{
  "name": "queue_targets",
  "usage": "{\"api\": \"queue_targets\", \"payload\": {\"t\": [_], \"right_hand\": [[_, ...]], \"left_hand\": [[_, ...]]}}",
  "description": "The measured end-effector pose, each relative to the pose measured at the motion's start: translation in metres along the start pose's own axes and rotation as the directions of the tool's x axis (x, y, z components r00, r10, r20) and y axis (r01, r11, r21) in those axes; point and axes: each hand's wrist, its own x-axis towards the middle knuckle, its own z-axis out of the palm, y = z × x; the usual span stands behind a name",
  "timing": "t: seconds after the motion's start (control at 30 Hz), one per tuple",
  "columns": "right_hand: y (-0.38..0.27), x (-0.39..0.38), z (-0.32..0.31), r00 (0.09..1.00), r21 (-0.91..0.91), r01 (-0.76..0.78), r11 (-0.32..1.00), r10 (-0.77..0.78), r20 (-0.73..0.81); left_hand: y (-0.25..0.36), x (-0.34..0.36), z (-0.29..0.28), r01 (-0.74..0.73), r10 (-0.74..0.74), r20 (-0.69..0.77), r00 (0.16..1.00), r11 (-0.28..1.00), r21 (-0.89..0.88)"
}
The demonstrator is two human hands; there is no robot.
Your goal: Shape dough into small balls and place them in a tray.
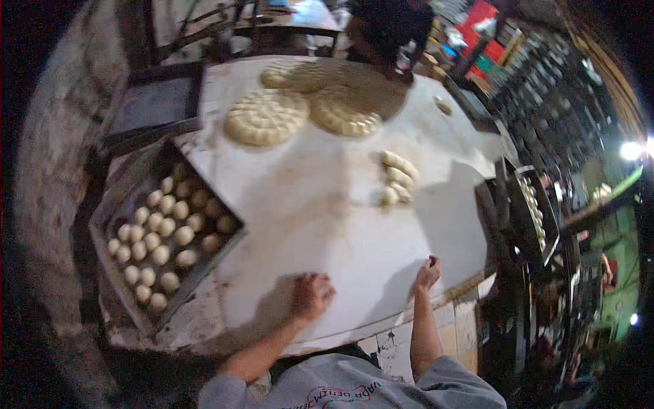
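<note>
My left hand (313, 294) is low over the front of the white tabletop (286, 242), fingers curled and blurred; whatever may be under them is hidden. To its right, my right hand (427, 273) is closed around a small dark object (432, 260) that is too small to name. Beyond both hands lies a loose group of dough pieces (398, 177). At the left, a metal tray (101, 228) holds several rows of round dough balls (161, 255).
Several coiled dough mounds (267, 116) sit at the back near a person in dark clothing (381, 31). An empty dark tray (153, 102) is at back left. Racked trays with dough (535, 211) stand along the right edge. A small dough piece (443, 105) lies at back right.
</note>
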Motion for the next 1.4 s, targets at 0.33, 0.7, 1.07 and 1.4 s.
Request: {"api": "queue_targets", "payload": {"t": [0.33, 0.7, 1.07, 1.4], "right_hand": [[0.007, 0.035, -0.014, 0.962, -0.069, 0.195, 0.978, -0.177, 0.21], [-0.038, 0.071, 0.078, 0.843, -0.163, 0.495, 0.853, -0.427, 0.327], [-0.012, -0.015, 0.077, 0.492, 0.245, 0.707, 0.664, -0.71, 0.503], [-0.06, -0.005, 0.041, 0.648, 0.076, 0.73, 0.679, -0.724, 0.238]], "left_hand": [[0.11, 0.29, 0.169, 0.407, -0.279, -0.395, 0.875, 0.867, 0.289], [0.143, 0.099, 0.119, 0.366, -0.363, 0.05, 0.93, 0.914, -0.176], [0.038, -0.055, -0.095, 0.342, -0.349, 0.016, 0.937, 0.907, -0.245], [0.034, 0.077, -0.018, 0.159, -0.107, -0.273, 0.956, 0.972, 0.175]]}}
